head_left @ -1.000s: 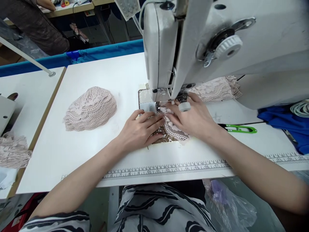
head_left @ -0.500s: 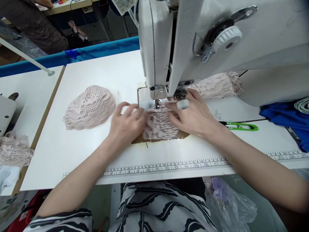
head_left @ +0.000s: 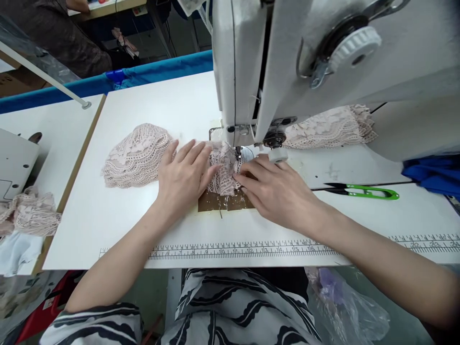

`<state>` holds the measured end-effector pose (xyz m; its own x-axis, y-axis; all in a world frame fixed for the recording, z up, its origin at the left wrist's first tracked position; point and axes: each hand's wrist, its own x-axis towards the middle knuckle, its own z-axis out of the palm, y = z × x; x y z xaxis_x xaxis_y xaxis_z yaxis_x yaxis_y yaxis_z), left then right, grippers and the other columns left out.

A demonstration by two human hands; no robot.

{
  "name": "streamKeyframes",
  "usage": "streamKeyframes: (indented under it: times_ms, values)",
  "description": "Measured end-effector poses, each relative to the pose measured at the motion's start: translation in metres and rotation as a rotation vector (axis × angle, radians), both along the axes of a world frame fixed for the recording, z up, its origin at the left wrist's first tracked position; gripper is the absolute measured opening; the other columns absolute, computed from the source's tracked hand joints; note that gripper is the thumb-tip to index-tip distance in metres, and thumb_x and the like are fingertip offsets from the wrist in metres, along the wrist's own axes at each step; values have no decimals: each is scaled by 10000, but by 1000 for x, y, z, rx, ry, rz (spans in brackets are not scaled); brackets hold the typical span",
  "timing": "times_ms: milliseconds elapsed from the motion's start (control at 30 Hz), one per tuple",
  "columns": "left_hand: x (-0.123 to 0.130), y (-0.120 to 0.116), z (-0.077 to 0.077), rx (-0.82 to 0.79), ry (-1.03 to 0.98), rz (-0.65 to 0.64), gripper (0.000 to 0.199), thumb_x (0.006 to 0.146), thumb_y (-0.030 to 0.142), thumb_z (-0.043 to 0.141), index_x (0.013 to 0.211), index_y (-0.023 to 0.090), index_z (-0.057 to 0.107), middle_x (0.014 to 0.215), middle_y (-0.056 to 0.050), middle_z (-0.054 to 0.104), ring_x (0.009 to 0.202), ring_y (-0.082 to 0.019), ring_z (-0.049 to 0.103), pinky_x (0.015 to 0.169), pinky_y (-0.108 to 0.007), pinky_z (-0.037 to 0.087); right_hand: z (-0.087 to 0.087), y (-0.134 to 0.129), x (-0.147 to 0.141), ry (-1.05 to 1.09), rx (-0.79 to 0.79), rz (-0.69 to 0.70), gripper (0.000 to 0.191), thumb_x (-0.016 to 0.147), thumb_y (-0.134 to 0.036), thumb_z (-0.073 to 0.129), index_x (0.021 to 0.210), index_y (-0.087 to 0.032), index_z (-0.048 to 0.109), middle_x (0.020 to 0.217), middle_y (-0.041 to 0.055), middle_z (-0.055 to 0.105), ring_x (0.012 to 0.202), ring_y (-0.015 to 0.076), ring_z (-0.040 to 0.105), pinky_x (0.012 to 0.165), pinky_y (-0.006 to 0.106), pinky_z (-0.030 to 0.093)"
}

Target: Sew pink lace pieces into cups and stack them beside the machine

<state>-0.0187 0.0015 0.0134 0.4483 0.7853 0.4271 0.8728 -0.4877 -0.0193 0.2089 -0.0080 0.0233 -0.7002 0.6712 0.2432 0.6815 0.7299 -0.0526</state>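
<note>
A pale pink lace piece (head_left: 223, 173) lies bunched beside the presser foot (head_left: 238, 152) of the sewing machine (head_left: 240, 72). My left hand (head_left: 183, 175) rests flat with fingers spread, its thumb on the lace's left side and its fingertips near the lace stack. With fingers bent together, my right hand (head_left: 275, 187) pinches the lace's right edge just in front of the foot. Left of my left hand sits a stack of lace pieces (head_left: 136, 158). Another lace pile (head_left: 330, 128) lies behind the machine head, partly hidden by it.
Green-handled thread snips (head_left: 370, 191) lie right of my right hand. A printed ruler (head_left: 223, 250) runs along the table's front edge. Blue cloth (head_left: 431, 172) is at the right. More lace (head_left: 34, 213) lies on the left table. Another person's leg (head_left: 68, 43) shows beyond the blue cloth edging.
My left hand has flattened and spread out. My right hand has come nearer, its fingers pinching the lace edge. The lace has shifted and bunched up, baring more of the brown patch. The view has shifted slightly.
</note>
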Motion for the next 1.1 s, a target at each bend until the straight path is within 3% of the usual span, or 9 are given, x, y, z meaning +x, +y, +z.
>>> streamKeyframes:
  times_ms: [100,167,267,433,767,1100]
  values:
    - [7,-2,-1,-13,-60,-257,310,1015,301,508,1272,172,624,1260,-81,698,1225,-224,628,1107,-440,451,-2,-5,-2,-13,13,-14,296,1008,-232,468,1158,-141,707,1386,115,613,1203,272,584,1011,426,407]
    - [15,-4,-5,-47,-58,-337,305,1009,285,512,1253,148,633,1199,-90,713,1151,-224,654,1073,-426,478,-3,-5,-1,-28,34,-24,319,1027,-265,440,1140,-138,710,1414,117,595,1235,267,571,1044,433,386]
    - [23,-6,-11,-100,-38,-324,342,1005,300,509,1246,91,632,1165,-139,688,1095,-259,642,1039,-453,493,-3,-6,2,-54,69,-35,331,1036,-243,409,1130,-139,708,1397,110,611,1207,256,592,1067,439,364]
    - [22,-5,-13,-161,-29,-327,383,1002,339,511,1260,85,635,1209,-155,646,1158,-296,577,964,-446,524,-1,-5,4,-64,86,-49,272,1001,-168,450,1079,-153,710,1232,99,702,1091,248,634,1038,435,366]
    - [23,-11,-13,-158,14,-271,418,980,427,557,1276,145,645,1380,-162,602,1341,-316,520,1172,-548,379,-6,-2,8,-70,121,-22,298,939,-72,465,1154,-120,666,1267,122,691,1103,258,623,995,430,395]
    - [25,-13,-12,-148,47,-245,427,1011,439,498,1298,154,635,1406,-169,580,1335,-301,546,1189,-581,342,-4,-1,8,-97,122,-47,317,920,-23,430,1136,-95,651,1171,143,722,1078,260,642,1024,424,390]
